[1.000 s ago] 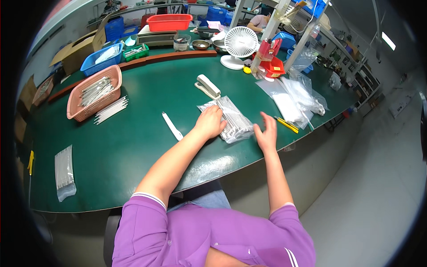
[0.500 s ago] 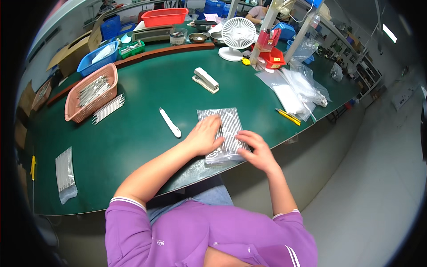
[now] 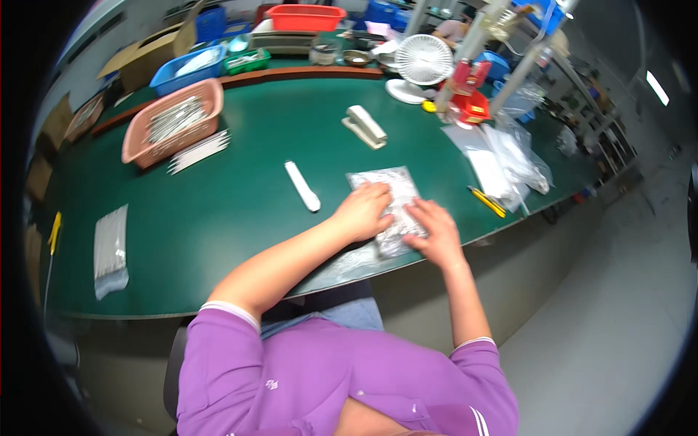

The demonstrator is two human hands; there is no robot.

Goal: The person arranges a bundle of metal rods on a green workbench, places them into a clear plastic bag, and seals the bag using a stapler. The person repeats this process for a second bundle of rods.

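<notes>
A clear plastic bag filled with thin silvery rods lies flat near the table's front edge. My left hand rests on its left side, fingers stretched over the plastic. On its right side lies my right hand, fingers apart and bent slightly against the bag. Both hands press on the bag without gripping it. To the left of them is a slim white tool, which looks like a utility knife. Beyond the bag stands a white stapler. Motion blurs the rods inside.
At left are a second bag of rods and a yellow-handled tool. A pink basket holds rods, with loose rods beside it. A white fan, empty plastic bags and yellow cutters are farther right.
The whole view has shifted, so the table's things appear farther right and higher. Both hands remain on the bag, and its surface now looks more wrinkled and blurred.
</notes>
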